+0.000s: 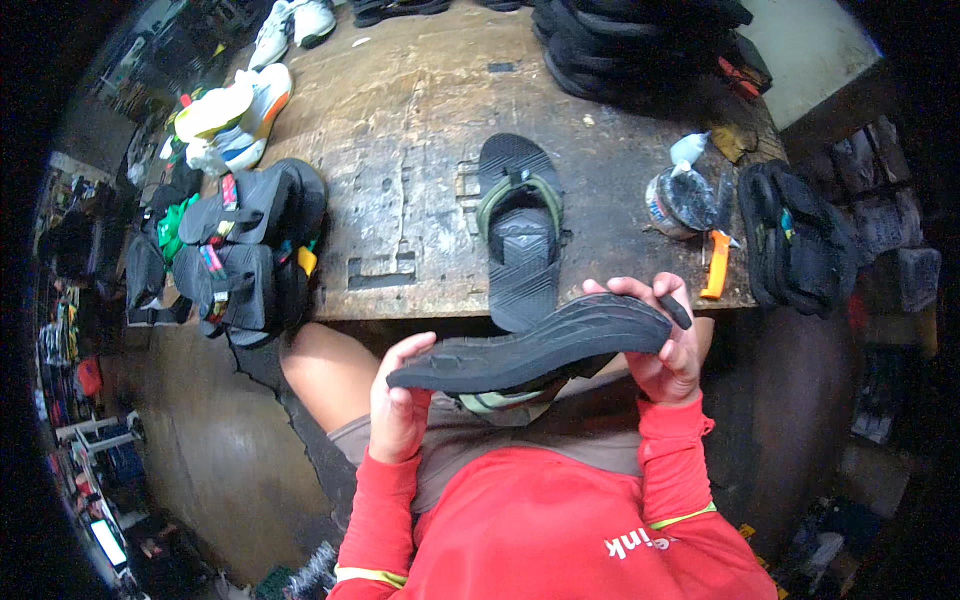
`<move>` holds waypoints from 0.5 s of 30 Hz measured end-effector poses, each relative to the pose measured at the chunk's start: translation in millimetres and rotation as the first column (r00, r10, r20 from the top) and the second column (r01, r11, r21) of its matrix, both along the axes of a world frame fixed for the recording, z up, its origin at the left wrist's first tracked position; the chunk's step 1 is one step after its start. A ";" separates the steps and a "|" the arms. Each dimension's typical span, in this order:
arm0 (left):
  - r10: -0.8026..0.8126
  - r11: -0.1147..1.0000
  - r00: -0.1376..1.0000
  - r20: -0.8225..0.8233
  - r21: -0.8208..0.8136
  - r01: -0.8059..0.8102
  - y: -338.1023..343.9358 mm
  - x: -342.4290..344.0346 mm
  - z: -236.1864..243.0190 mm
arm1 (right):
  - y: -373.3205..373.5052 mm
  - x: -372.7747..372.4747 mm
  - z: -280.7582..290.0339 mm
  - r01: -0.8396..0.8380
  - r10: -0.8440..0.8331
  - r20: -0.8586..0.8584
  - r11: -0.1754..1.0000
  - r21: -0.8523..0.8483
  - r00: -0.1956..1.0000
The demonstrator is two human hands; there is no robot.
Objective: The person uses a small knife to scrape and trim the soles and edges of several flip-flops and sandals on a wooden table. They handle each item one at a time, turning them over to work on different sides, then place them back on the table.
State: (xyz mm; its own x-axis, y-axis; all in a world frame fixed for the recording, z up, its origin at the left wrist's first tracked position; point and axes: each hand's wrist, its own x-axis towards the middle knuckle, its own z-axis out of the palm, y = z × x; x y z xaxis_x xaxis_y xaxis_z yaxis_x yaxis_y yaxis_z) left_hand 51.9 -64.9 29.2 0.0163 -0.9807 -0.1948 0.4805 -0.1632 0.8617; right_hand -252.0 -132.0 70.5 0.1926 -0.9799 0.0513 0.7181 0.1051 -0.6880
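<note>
A black flip-flop (535,350) is held sideways above my lap, its grooved side edge and thick sole turned up and its green strap (500,402) hanging below. My left hand (400,405) grips the left end between thumb and fingers. At the other end my right hand (662,355) is closed round the sole. A small dark piece (676,311) sticks out between the right hand's fingers; I cannot tell what it is. Just beyond, another black flip-flop (522,285) with a green strap lies on the wooden table (400,140), footbed up, one end at the front edge.
Black sandals (240,285) with colourful straps are stacked at the left, with white sneakers (250,115) behind. A tub (680,203), a pale bottle (688,150) and an orange-handled cutter (717,265) stand or lie at right, near more black sandals (795,240). Dark soles (635,50) are piled at the back.
</note>
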 end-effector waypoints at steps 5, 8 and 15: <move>0.070 0.997 0.997 -0.034 -0.043 -0.072 -12.8 1.6 13.2 | 7.0 -22.7 -10.7 -0.113 0.116 -0.097 0.993 0.033 0.988; 0.113 0.991 0.987 -0.111 -0.065 -0.121 -16.3 1.1 23.5 | 14.0 -28.7 -19.6 -0.174 0.181 -0.102 0.982 0.074 0.978; 0.217 0.975 0.974 -0.060 -0.035 -0.219 -27.5 0.9 40.2 | 31.9 -26.9 -35.6 -0.314 0.325 -0.068 0.940 0.135 0.943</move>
